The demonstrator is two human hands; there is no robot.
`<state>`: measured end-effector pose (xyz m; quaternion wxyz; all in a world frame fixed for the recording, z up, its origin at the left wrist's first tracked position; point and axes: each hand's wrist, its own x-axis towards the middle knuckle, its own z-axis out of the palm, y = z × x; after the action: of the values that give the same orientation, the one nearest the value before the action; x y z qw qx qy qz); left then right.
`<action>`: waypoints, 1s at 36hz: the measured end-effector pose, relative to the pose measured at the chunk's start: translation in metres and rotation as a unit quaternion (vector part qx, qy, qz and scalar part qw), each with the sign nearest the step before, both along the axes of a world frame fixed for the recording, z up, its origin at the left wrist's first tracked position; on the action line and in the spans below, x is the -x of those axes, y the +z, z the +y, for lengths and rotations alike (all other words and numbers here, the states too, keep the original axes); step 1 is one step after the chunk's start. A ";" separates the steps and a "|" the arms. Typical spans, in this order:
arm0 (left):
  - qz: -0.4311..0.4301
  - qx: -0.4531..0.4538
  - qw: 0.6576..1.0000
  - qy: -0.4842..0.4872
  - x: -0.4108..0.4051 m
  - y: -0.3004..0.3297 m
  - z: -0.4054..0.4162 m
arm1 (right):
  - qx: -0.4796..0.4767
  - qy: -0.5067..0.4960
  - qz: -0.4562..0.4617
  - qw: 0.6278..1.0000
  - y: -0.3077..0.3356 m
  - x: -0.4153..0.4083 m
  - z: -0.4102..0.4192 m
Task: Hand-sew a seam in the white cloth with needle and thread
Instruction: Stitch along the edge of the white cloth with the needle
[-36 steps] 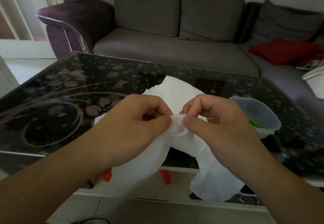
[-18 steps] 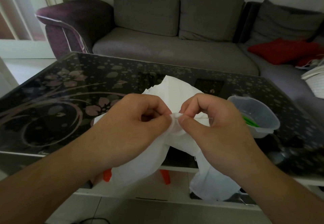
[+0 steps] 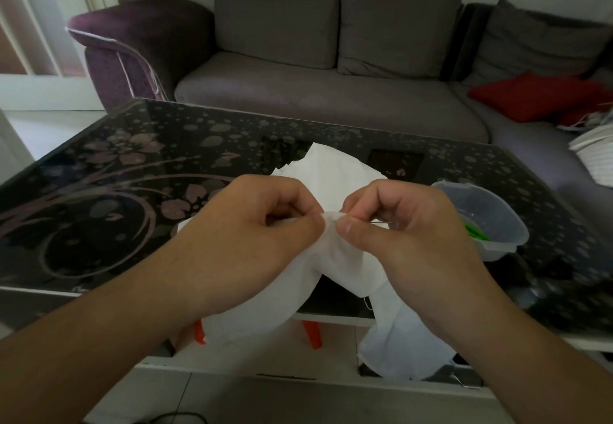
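Two hands (image 3: 252,234) (image 3: 408,234) pinching white cloth (image 3: 335,178), needle (image 3: 361,221)

Both hands meet over the near edge of the dark flowered glass table (image 3: 99,211); the left hand (image 3: 245,237) pinches a fold of the white cloth (image 3: 338,178); the right hand (image 3: 408,234) pinches the needle (image 3: 365,221), its tip at that fold; a clear plastic tub (image 3: 497,221) sits just right; a grey sofa (image 3: 298,98) stands behind.

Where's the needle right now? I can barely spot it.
The needle is pinched in the right hand, tip at the fold of white cloth the left hand holds.
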<state>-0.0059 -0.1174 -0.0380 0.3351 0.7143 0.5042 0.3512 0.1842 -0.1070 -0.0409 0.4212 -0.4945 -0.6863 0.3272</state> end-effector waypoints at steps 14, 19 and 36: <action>-0.001 -0.008 1.000 -0.025 0.003 0.000 0.001 | -0.040 -0.020 -0.044 0.998 -0.003 0.005 -0.003; -0.002 -0.008 1.000 -0.018 0.002 0.000 0.000 | -0.050 -0.016 -0.044 0.998 -0.005 0.007 -0.002; 0.033 -0.020 0.999 0.004 0.002 0.001 -0.001 | 0.082 0.049 0.135 0.986 0.000 -0.003 0.003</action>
<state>-0.0077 -0.1180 -0.0367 0.3030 0.7301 0.5104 0.3387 0.1874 -0.1036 -0.0412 0.4515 -0.4447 -0.6170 0.4666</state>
